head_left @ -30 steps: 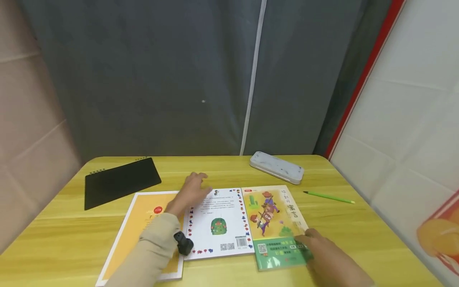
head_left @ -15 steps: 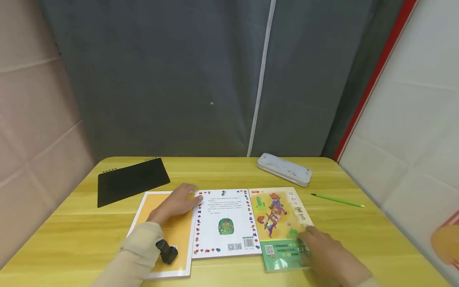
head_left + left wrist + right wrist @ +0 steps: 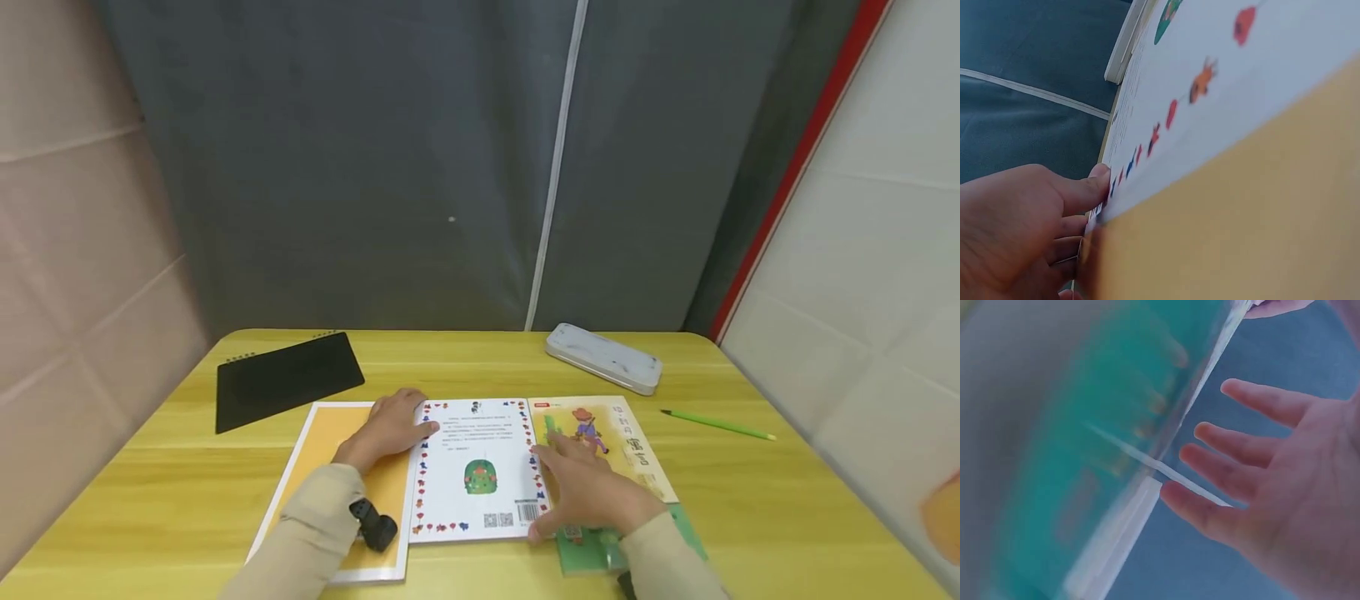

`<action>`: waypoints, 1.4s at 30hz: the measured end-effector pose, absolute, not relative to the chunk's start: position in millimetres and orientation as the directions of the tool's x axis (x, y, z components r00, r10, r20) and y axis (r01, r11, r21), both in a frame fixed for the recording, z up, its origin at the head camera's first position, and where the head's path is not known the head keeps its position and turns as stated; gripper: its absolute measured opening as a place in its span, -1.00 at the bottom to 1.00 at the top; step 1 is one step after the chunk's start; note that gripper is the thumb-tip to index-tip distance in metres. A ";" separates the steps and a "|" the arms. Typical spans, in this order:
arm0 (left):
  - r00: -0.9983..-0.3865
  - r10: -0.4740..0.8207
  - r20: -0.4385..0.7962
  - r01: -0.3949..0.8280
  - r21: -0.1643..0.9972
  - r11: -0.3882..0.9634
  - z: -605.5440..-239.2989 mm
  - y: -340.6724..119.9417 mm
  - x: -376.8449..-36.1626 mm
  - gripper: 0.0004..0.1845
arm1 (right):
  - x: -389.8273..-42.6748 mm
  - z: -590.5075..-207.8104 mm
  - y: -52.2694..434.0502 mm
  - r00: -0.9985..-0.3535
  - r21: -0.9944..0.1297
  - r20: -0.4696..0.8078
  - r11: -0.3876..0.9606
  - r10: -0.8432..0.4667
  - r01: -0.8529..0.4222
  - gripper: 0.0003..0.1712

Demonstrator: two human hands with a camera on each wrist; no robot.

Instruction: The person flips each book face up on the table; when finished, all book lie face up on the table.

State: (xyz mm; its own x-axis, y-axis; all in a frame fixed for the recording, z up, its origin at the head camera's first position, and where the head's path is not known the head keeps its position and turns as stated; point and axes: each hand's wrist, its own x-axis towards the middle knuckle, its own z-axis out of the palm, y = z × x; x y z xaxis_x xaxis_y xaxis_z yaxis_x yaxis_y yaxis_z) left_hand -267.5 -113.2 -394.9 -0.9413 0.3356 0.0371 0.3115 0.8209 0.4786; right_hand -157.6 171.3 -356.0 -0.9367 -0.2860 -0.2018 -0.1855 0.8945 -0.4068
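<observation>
In the head view, three books lie side by side: an orange one with a white border (image 3: pixel 375 487), a white one with a decorated border (image 3: pixel 480 512), and a yellow-and-green one (image 3: pixel 630 450). My left hand (image 3: pixel 386 433) rests around the top where the orange and white books meet. The left wrist view has its thumb (image 3: pixel 1088 189) at the white book's edge. My right hand (image 3: pixel 592 487) reaches over the yellow-and-green book, covering part of its cover, with fingertips by the white book's right edge. Straight, spread fingers (image 3: pixel 1225 469) show in the right wrist view.
A black spiral notebook (image 3: pixel 288 382) lies at the back left of the wooden table (image 3: pixel 150 492). At the back right is a pale pencil case (image 3: pixel 603 357), with a green pencil (image 3: pixel 720 425) in front of it. A grey curtain (image 3: pixel 375 167) hangs behind.
My left hand has come down onto the books' top edges. The right hand has moved left from the yellow-and-green book's right edge to the white book's side. The head view has shifted slightly.
</observation>
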 end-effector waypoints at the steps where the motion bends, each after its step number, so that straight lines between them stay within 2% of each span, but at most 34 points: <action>1: -0.942 0.334 0.042 0.311 0.484 0.818 -396.7 -112.5 -268.0 -0.43 | -157.2 -357.6 172.1 -0.934 -0.410 -0.219 0.895 -0.284 -0.176 0.27; 4: -0.944 0.325 0.061 0.311 0.495 0.811 -399.1 -111.5 -267.4 -0.43 | -155.2 -361.9 174.5 -0.928 -0.417 -0.240 0.893 -0.284 -0.166 0.32; 15: -0.951 0.304 0.058 0.289 0.518 0.805 -397.8 -110.8 -269.3 -0.41 | -151.5 -365.4 173.9 -0.935 -0.426 -0.205 0.886 -0.291 -0.183 0.26; 25: -0.979 0.182 0.086 0.193 0.662 0.724 -393.9 -103.3 -269.4 -0.48 | -149.8 -364.1 170.3 -0.933 -0.434 -0.203 0.881 -0.297 -0.186 0.26; 32: -0.971 0.201 0.132 0.228 0.773 0.592 -390.7 -100.9 -270.3 -0.55 | -148.4 -364.4 168.8 -0.932 -0.435 -0.201 0.880 -0.303 -0.192 0.27; 38: -0.970 0.221 0.095 0.182 0.892 0.414 -380.2 -104.2 -271.3 -0.61 | -149.0 -364.7 166.3 -0.937 -0.440 -0.189 0.878 -0.293 -0.186 0.38; 42: -0.967 0.240 0.079 0.153 0.938 0.310 -368.8 -109.9 -271.0 -0.59 | -149.6 -365.4 165.2 -0.940 -0.452 -0.194 0.876 -0.282 -0.169 0.34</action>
